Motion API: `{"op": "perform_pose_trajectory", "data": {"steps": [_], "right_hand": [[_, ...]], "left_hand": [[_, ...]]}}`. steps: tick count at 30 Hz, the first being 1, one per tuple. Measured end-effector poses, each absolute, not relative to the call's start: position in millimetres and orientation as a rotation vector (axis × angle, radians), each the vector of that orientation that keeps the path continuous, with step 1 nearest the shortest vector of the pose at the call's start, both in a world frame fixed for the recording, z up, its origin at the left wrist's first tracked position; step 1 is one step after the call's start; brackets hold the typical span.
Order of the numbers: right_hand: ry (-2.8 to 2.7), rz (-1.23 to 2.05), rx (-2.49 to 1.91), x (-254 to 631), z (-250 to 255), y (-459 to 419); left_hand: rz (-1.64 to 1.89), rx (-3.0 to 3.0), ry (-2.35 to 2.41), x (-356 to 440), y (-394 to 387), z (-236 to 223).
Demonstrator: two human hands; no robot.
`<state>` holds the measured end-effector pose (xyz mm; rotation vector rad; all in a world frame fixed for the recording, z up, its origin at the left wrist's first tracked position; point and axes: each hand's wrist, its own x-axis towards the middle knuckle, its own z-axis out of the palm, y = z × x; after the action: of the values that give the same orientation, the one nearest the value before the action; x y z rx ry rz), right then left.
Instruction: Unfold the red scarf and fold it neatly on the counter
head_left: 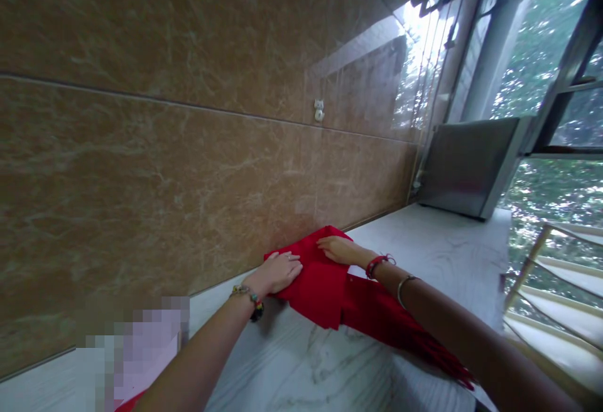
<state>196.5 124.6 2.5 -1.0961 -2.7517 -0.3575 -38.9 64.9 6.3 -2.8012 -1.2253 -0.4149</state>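
Observation:
A red cloth (325,286) lies partly folded on a white marble counter (438,242), close to the brown tiled wall. My left hand (277,272) rests flat on the cloth's left part, fingers stretched out. My right hand (336,249) lies flat on its far right part, fingers extended. The rest of the cloth trails under my right forearm toward the counter's near edge, ending in a fringe (443,362). Both wrists carry bracelets.
A grey metal box (471,164) stands at the counter's far end by a window with greenery outside. A small white hook (319,110) sticks to the brown wall (164,148). A railing (551,286) runs at the right. A blurred patch sits at lower left.

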Motion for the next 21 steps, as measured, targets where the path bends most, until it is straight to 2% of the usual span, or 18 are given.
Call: {"op": "perform_pose_trajectory", "data": {"steps": [6, 13, 17, 21], "right_hand": [[-2.909, -0.244, -1.16, 186, 0, 132], [-2.77, -0.269, -1.452, 189, -8, 138], [-2.534, -0.257, -1.402, 193, -1, 147], [-2.221, -0.195, -1.643, 207, 7, 167]], "left_hand": [[-0.217, -2.735, -1.384, -42, 56, 0], [-0.312, -2.692, -1.509, -41, 48, -9], [-0.491, -2.684, -1.584, -46, 53, -7], [-0.893, -2.525, -1.693, -39, 45, 6]]}}
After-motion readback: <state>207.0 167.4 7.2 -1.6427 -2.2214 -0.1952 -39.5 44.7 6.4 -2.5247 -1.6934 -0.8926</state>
